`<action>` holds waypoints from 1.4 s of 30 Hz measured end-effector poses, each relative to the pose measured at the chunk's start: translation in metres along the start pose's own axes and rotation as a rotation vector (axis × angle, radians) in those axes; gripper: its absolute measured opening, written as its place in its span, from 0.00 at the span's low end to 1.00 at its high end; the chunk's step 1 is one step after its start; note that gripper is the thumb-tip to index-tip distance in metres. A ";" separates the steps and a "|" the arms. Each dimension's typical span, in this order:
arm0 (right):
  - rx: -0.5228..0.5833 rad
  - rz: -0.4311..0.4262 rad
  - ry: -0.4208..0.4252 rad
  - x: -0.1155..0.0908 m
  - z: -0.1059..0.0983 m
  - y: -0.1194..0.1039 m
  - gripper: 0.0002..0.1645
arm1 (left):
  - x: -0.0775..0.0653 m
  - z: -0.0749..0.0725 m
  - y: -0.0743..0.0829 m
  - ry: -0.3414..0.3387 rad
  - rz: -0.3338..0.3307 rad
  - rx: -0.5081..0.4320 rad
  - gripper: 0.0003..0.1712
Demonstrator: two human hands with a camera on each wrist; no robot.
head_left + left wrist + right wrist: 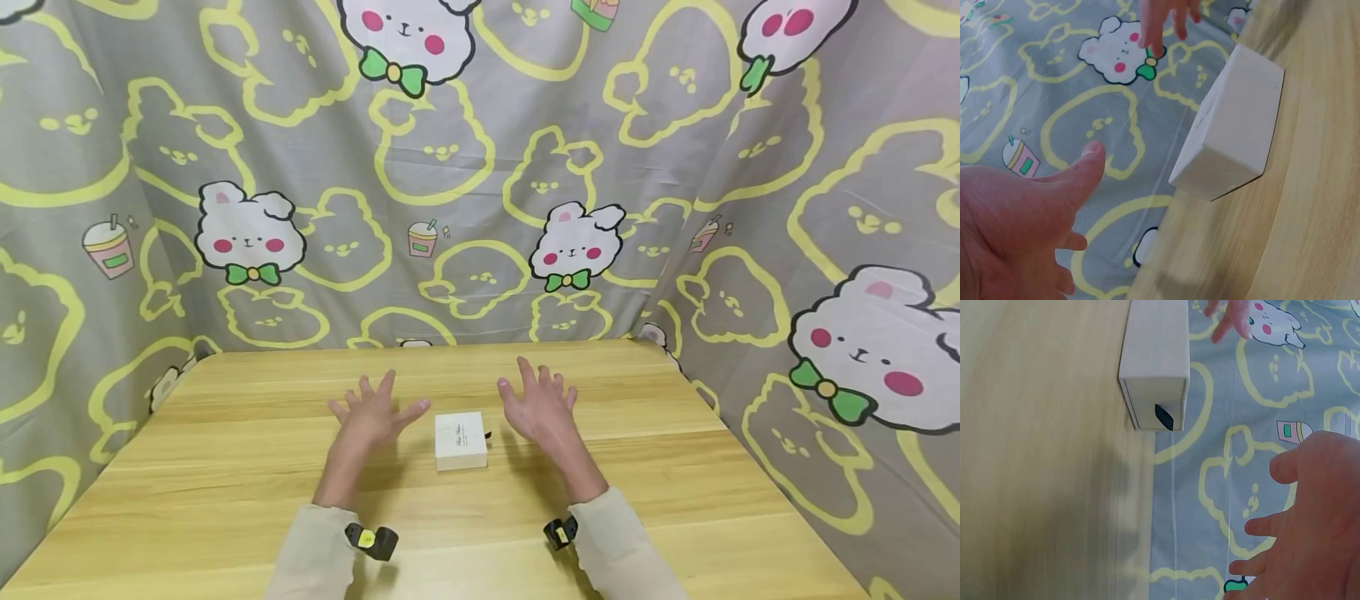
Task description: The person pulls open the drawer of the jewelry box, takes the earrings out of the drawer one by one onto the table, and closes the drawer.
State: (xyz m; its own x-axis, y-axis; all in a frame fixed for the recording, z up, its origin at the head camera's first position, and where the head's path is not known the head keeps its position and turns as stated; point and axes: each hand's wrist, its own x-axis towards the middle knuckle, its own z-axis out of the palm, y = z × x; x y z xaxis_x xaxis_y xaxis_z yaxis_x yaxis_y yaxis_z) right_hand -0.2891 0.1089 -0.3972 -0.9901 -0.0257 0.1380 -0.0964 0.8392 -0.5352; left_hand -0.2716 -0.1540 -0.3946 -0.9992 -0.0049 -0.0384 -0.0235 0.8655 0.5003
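A small white box (461,440) with dark lettering on its lid lies on the wooden table between the two hands. From its right side sticks a short black pull tab (1164,417), seen closely in the right wrist view. My left hand (372,417) hovers to the left of the box, fingers spread and thumb pointing toward it, apart from it. On the other side my right hand (542,410) is held above the table with its fingers spread, likewise not touching the box. Neither hand holds anything.
The pale wooden table (225,467) extends around the box. A grey curtain (480,167) with cartoon animals hangs behind it and along both sides. Each sleeve cuff carries a small black camera, the left one (372,540) and the right one (560,532).
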 end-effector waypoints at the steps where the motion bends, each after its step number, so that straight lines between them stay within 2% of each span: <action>1: 0.005 -0.004 -0.004 0.000 0.001 -0.001 0.42 | 0.000 0.000 0.001 -0.006 0.002 -0.009 0.57; 8: 0.024 -0.019 -0.012 -0.003 0.005 -0.005 0.41 | -0.001 0.003 0.007 -0.041 0.030 -0.034 0.57; 14: 0.020 -0.025 -0.059 -0.005 0.012 -0.009 0.41 | -0.004 0.005 0.014 -0.107 0.067 -0.134 0.57; 17: 0.016 -0.030 -0.087 -0.007 0.014 -0.012 0.42 | -0.006 0.006 0.018 -0.129 0.079 -0.150 0.57; 26: 0.026 -0.029 -0.186 -0.012 0.017 -0.021 0.48 | -0.010 0.010 0.028 -0.156 0.079 -0.121 0.54; 35: 0.101 -0.029 -0.274 -0.014 0.018 -0.025 0.42 | -0.012 0.013 0.035 -0.155 0.107 -0.068 0.47; 42: 0.097 -0.062 -0.303 -0.014 0.016 -0.026 0.38 | -0.010 0.017 0.038 -0.143 0.123 -0.024 0.41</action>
State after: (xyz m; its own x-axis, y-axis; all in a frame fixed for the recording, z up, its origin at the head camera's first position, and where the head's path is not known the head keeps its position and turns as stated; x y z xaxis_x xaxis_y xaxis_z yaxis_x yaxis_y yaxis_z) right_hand -0.2740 0.0794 -0.3984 -0.9661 -0.2474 -0.0737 -0.1519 0.7756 -0.6127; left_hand -0.2621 -0.1124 -0.3896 -0.9800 0.1735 -0.0975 0.0967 0.8431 0.5289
